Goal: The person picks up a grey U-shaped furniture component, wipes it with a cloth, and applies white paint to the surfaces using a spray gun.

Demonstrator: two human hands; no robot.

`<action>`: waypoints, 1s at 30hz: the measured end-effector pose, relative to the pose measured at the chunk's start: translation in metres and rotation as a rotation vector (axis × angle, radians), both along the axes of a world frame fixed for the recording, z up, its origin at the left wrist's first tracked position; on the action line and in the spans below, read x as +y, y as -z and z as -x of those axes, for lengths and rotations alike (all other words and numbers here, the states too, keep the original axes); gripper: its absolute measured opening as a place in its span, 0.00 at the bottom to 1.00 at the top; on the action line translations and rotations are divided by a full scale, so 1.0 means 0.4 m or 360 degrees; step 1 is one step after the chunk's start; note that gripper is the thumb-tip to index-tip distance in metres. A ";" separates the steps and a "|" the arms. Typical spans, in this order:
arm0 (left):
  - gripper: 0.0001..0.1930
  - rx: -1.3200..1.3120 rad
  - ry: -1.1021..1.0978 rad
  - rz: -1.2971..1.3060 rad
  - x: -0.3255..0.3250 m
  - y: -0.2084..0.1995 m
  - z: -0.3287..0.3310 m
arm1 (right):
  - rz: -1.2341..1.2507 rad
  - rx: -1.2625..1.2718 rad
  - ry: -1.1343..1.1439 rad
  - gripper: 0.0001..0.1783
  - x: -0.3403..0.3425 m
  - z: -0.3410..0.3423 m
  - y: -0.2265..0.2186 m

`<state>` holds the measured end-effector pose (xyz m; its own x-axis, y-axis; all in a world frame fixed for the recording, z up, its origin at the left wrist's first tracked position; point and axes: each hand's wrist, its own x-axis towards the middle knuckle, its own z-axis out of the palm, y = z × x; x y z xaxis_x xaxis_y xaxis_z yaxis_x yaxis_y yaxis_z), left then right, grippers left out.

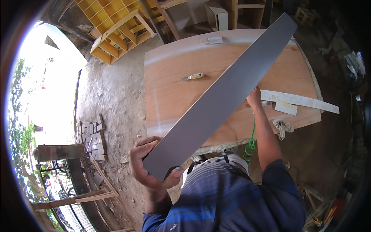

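Observation:
A long grey board [222, 102] is held up slantwise over the table, its far end at the upper right. My left hand [148, 164] grips its near end, thumb on one edge and fingers round the other. Beside the board's right edge is my right hand [254, 96], closed, its fingers partly covered by the board. What it holds is hidden. A green coiled hose [249, 150] hangs just below that hand. Under the board is a wide plywood tabletop [170, 96] with pale streaks along its edges.
A scraper-like tool [193, 76] and a light block [215, 40] lie on the tabletop. To the right are a long white strip [305, 101], a small pale piece [286, 108] and a rag [283, 127]. Yellow shelving [112, 42] stands at the back left, stacked blocks [92, 139] at the left.

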<state>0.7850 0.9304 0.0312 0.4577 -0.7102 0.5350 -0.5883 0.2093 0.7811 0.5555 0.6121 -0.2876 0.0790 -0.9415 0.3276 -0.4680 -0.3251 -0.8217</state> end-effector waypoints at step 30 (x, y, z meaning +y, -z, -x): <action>0.43 -0.0101 0.0076 0.0077 -0.012 0.006 -0.035 | -0.0388 0.0004 -0.0328 0.22 0.220 -0.083 -0.102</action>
<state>0.7989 0.9256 0.0290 0.3881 -0.7031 0.5958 -0.6248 0.2746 0.7309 0.5888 0.7001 -0.2470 0.2766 -0.9564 0.0937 -0.4152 -0.2069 -0.8859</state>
